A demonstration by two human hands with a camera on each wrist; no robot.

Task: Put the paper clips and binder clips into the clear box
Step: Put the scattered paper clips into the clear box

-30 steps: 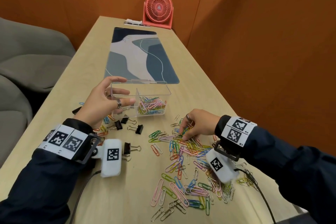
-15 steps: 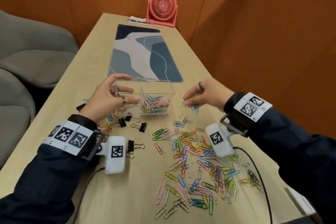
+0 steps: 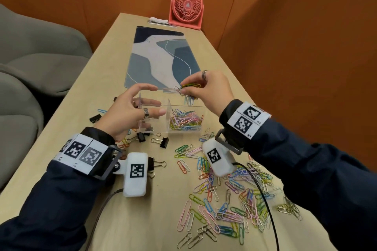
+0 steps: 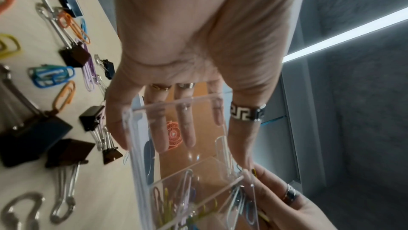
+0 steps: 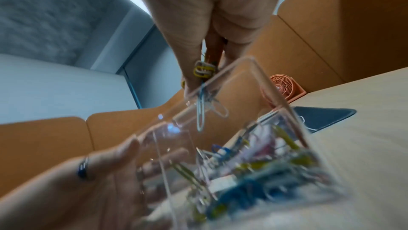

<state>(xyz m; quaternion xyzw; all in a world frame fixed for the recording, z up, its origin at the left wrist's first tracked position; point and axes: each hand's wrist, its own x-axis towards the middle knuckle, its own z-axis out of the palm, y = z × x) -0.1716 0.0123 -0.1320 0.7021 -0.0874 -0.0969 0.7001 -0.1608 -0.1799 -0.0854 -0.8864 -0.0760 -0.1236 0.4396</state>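
Observation:
The clear box [image 3: 187,106] stands mid-table with two compartments; the right one holds colourful paper clips [image 3: 186,121]. My left hand [image 3: 160,100] is at the left compartment, fingers straight against the box [image 4: 176,104] walls. My right hand [image 3: 183,91] pinches a bunch of paper clips [image 3: 190,86] above the far rim of the right compartment; some dangle from the fingers [image 5: 198,76]. Many loose paper clips [image 3: 224,199] lie near right. Black binder clips [image 3: 163,141] lie in front of the box, and more lie to its left [image 3: 94,118].
A patterned desk mat [image 3: 161,57] lies beyond the box, with a coral fan [image 3: 186,6] at the far end. An orange wall runs along the table's right edge, and grey seating [image 3: 30,57] is left. A cable [image 3: 265,199] crosses the clip pile.
My right hand took a bunch of paper clips from the pile, lifted them and carried them left over the box. The left hand stayed at the box.

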